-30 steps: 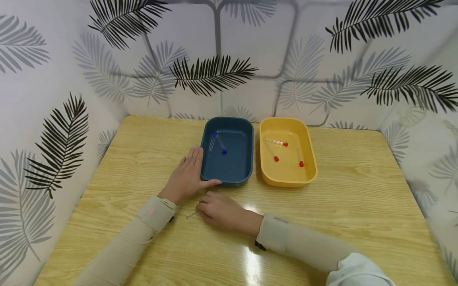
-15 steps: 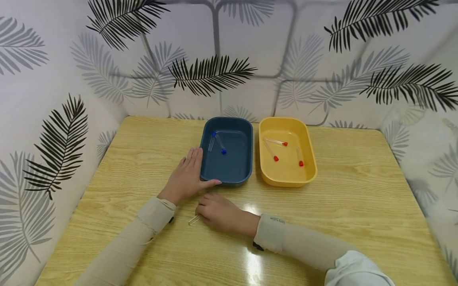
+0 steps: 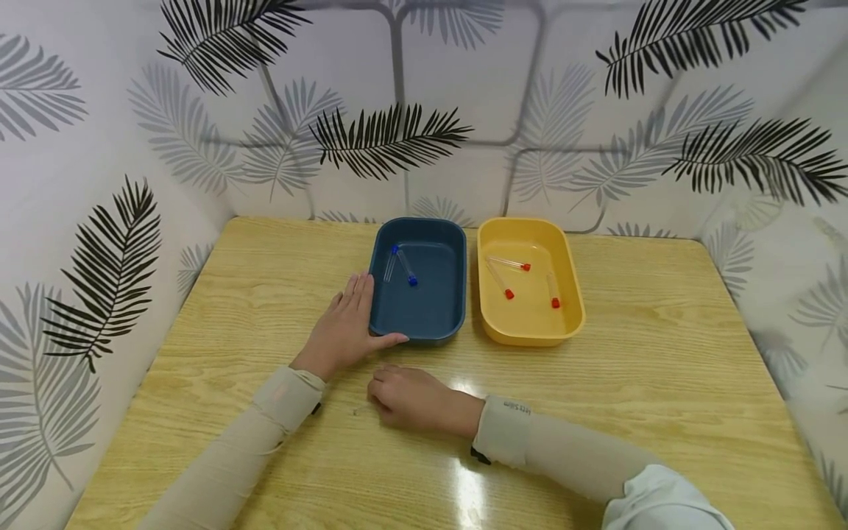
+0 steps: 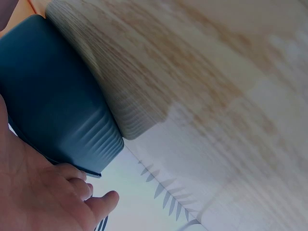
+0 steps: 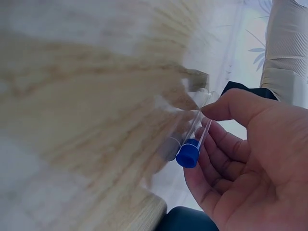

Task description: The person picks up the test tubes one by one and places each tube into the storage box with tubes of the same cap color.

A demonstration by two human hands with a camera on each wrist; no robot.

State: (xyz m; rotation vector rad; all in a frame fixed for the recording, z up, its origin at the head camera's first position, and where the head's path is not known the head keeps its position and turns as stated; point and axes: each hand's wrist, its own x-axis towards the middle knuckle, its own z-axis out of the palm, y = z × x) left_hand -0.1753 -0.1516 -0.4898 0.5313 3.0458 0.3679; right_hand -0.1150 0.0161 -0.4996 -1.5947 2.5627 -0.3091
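Note:
My right hand (image 3: 414, 397) is low over the table in front of the blue bin (image 3: 433, 316). It pinches a clear test tube with a blue cap (image 5: 187, 154) between thumb and curled fingers, as the right wrist view shows. From the head, only a faint end of that tube peeks out left of the fingers. My left hand (image 3: 341, 327) lies against the bin's left wall, fingers straight along the side and thumb stretched along the front rim. Two blue-capped test tubes (image 3: 406, 266) lie inside this bin, toward its back left.
Close to the right of the blue bin stands a yellow bin (image 3: 523, 335), holding three red-capped test tubes (image 3: 500, 280). Both bins are at the back of the wooden table (image 3: 662, 383). Behind them rises a leaf-patterned wall covering (image 3: 464, 88).
The test tube in my right hand has turned, so its clear end, plain to see before, now barely shows beside the fingers. My left hand keeps its place at the blue bin.

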